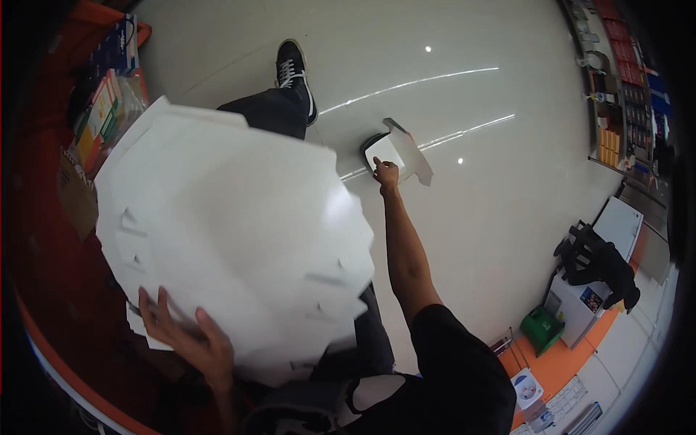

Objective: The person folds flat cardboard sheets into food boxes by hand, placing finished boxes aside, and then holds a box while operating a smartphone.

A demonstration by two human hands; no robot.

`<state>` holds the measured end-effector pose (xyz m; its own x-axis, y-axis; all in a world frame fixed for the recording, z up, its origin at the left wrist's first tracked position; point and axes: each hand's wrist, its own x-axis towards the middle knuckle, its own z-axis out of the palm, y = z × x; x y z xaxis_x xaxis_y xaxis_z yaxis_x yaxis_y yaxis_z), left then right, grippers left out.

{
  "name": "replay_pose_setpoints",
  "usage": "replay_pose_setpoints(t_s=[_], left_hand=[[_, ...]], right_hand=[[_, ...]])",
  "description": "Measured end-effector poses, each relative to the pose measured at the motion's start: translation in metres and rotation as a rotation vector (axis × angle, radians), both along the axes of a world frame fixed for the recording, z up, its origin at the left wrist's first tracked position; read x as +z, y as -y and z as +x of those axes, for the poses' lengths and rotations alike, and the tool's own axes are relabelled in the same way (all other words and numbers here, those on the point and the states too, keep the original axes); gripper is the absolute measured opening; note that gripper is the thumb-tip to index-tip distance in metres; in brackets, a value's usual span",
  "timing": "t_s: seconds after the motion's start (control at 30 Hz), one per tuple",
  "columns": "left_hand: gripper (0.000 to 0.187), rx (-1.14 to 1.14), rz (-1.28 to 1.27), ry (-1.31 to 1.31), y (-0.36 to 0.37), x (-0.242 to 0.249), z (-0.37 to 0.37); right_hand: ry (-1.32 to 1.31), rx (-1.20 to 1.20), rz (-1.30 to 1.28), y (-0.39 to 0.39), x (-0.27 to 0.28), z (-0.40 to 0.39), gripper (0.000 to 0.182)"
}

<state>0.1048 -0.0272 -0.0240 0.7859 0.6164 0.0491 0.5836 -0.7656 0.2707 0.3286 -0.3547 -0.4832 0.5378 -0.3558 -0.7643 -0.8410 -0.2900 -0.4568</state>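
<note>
A large white sheet of card or thin board, with a stepped outline and small raised slits, lies across the person's lap. It looks like several layers at its left edge. My left hand rests on its lower left part with fingers spread. My right arm stretches out to the floor, where my right hand is over a small dark-edged item with a white top. Its index finger is extended and the other fingers are partly bent. A pale bent card piece stands against that item's right side.
A red-orange unit with books and packets stands at left. The person's black shoe is on the glossy floor. At right are stocked shelves, a person in dark clothes, a green bin and an orange counter.
</note>
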Motion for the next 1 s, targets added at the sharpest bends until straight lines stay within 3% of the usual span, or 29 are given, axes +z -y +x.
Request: replay_pose_setpoints(t_s=[0.03,0.13,0.3,0.4,0.43,0.5,0.57,0.63,0.73,0.8,0.83,0.87,1.0], left_hand=[[0.050,-0.011,0.012,-0.035,-0.006,-0.003,0.003],[0.058,-0.023,0.032,-0.050,-0.016,-0.008,0.007],[0.057,-0.005,0.066,-0.099,-0.041,-0.021,0.011],[0.063,-0.131,0.145,-0.078,-0.045,-0.028,0.026],[0.063,-0.190,0.183,-0.091,-0.046,-0.029,0.029],[0.063,-0.246,0.220,-0.100,-0.047,-0.029,0.029],[0.061,-0.095,0.051,-0.061,-0.048,-0.027,0.021],[0.062,-0.079,0.042,-0.078,-0.048,-0.024,0.017],[0.063,-0.047,0.007,-0.065,-0.042,-0.018,0.015],[0.054,0.019,-0.036,-0.078,-0.033,-0.012,0.022],[0.051,-0.012,-0.082,-0.036,-0.031,-0.006,0.025],[0.051,-0.014,-0.072,0.001,-0.028,-0.003,0.023],[0.054,0.020,-0.174,0.177,-0.018,0.018,0.013]], right_hand=[[0.025,0.087,-0.143,0.009,-0.053,-0.002,0.074],[0.035,0.180,-0.363,-0.020,-0.050,0.011,0.075],[0.063,0.179,-0.416,-0.048,-0.070,0.038,0.063],[0.209,0.297,-0.530,-0.043,-0.105,0.041,0.049],[0.207,0.259,-0.366,-0.039,-0.108,0.041,0.038],[0.188,0.282,-0.384,-0.042,-0.108,0.045,0.034],[0.174,0.297,-0.407,-0.043,-0.103,0.048,0.030],[0.232,0.161,-0.352,-0.042,-0.088,0.050,0.029],[0.384,0.125,-0.246,-0.037,-0.024,0.062,0.028],[0.496,0.093,-0.132,-0.034,0.039,0.070,0.028],[0.590,0.094,0.022,-0.032,0.074,0.074,0.027],[0.685,0.098,0.182,-0.033,0.112,0.078,0.027],[0.786,0.290,0.276,-0.046,0.318,0.078,0.030]])
